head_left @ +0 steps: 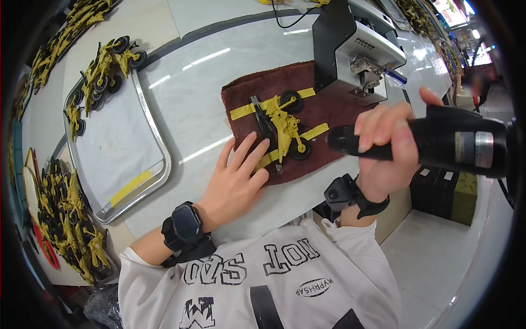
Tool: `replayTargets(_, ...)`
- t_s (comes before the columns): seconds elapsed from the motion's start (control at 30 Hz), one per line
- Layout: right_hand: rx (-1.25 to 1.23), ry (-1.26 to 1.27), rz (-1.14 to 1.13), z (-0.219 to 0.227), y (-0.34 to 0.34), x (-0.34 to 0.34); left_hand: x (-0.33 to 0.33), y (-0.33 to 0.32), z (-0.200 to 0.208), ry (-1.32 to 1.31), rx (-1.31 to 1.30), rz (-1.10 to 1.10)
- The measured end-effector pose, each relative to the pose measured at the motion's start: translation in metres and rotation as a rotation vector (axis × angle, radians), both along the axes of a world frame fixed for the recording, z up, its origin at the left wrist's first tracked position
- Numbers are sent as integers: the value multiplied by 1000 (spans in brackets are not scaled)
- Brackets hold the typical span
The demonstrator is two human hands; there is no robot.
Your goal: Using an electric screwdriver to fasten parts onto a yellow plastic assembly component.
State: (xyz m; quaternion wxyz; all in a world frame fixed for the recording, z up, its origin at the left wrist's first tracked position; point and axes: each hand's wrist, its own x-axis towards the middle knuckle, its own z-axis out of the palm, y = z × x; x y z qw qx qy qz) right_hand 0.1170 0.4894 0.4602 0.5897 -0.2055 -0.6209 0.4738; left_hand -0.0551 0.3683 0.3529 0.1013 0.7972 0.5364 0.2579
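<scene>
Gripping a black cylindrical tool (460,143) firmly with the right hand (388,143), its narrow end turned toward the left. Holding the left hand (235,178) low, with fingers spread apart, over the left edge of a dark red cloth (342,115), just beside a yellow motorcycle model (285,129). Lying on this cloth, near two strips of yellow tape (316,131): the same model. Standing farther left on the tabletop (203,137): a metal tray (162,151).
</scene>
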Motion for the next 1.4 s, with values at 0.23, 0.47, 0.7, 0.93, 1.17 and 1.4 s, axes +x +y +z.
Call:
replayTargets(0.23,-21,-44,-57,-13,-18,-1,5,18,22,-185,-96,-14)
replayTargets(0.47,-55,-67,-80,-24,-19,-13,7,53,-1,101,-106,116)
replayTargets(0.7,-50,54,0,-35,-13,-10,5,57,-4,64,-121,109)
replayTargets(0.93,91,-144,-54,-39,-10,-7,-1,61,-4,28,-131,83)
replayTargets(1.17,120,-46,-65,-40,-5,-11,-1,64,-7,-21,-137,73)
replayTargets(1.4,141,-19,-81,-52,-11,-15,-3,65,-13,-54,-162,71)
